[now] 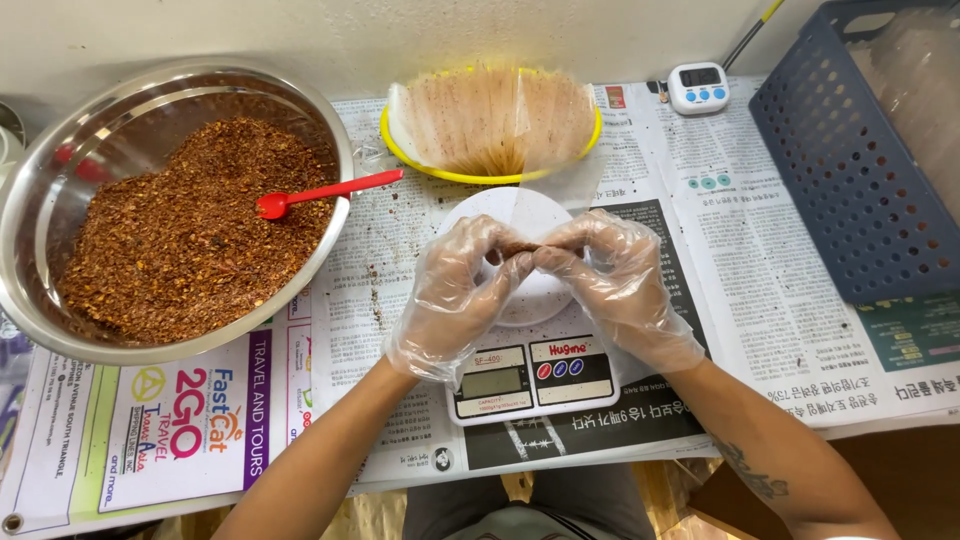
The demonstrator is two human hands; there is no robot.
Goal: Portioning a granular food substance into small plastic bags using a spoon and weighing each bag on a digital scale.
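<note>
Pinching together over the round white plate of a kitchen scale (530, 375), the left hand (455, 295) and the right hand (620, 280), both in clear plastic gloves, close their fingertips on a small packet (520, 248) of brownish-red filling with a clear flap rising from it. The packet hangs just above the plate, between the two hands. To the left, well apart from the hands, a big steel bowl (40, 200) holds red pepper flakes (190, 240), and a red spoon (325, 192) leans over its rim toward the middle. Behind the scale, a yellow dish (470, 176) holds a fan of clear wrappers (495, 120). A blue basket (850, 170) stands along the right edge and a small white timer (698, 87) sits near the wall. Open newspaper (740, 240) lies between scale and basket.
</note>
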